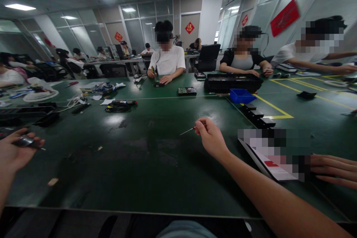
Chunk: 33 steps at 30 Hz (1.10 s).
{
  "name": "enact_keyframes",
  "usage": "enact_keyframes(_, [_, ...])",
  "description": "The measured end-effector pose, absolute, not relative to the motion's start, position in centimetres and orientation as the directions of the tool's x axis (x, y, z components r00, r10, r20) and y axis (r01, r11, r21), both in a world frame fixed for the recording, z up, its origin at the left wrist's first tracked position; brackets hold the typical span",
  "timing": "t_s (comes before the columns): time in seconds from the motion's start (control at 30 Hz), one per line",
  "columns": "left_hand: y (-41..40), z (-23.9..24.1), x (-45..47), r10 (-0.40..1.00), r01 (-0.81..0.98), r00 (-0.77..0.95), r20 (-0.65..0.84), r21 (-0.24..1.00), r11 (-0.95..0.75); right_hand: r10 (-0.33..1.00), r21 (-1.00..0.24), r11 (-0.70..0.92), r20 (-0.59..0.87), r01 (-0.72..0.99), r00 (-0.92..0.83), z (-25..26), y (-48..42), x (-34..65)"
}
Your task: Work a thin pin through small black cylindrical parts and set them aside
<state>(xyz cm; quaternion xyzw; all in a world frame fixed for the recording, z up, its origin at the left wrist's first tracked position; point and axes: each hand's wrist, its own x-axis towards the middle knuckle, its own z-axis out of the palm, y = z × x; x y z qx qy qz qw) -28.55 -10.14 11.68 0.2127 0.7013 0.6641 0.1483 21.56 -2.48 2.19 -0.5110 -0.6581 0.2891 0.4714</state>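
Note:
My right hand (210, 135) reaches out over the dark green table (145, 148) with its fingers closed round a small red-handled screwdriver (187, 131), whose thin metal shaft points left. At the far left, my left hand (13, 150) is curled round a small dark metallic part (24, 141), held just above the table's left edge. The two hands are far apart.
Another person's hand (333, 170) lies at the right beside a blurred flat item (275, 152). Black parts (256, 114), a blue bin (241, 96) and a black tray (232, 81) stand beyond. Cables (118, 107) and tools lie at the back left. Several people sit across the table.

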Motion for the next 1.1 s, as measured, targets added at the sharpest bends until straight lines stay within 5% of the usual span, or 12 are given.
enact_keyframes(0.23, [-6.9,10.2,-23.2,0.803,-0.118,-0.594,0.045,0.983,-0.142,0.951,-0.867,0.292,0.307,0.403,-0.029,2.1,-2.3,21.5])
enact_keyframes(0.43, [-4.0,9.2,-13.0,0.958,-0.293,-0.285,-0.040,0.955,-0.047,0.951,-0.880,0.291,0.308,0.376,-0.016,1.7,-2.0,21.7])
enact_keyframes(0.6, [-3.1,8.8,-5.9,0.998,-0.084,0.045,-0.048,0.995,0.052,0.951,-0.882,0.289,0.308,0.372,-0.009,1.7,-2.1,21.8])
enact_keyframes(0.87, [-3.2,7.9,2.7,0.964,0.243,0.257,0.071,0.960,-0.135,0.940,-0.883,0.312,0.341,0.351,0.020,2.1,-2.2,21.8])
enact_keyframes(1.1, [-3.0,2.2,3.6,0.914,0.568,0.398,0.085,0.759,-0.318,0.940,-0.873,0.308,0.340,0.378,0.019,1.6,-1.9,21.9])
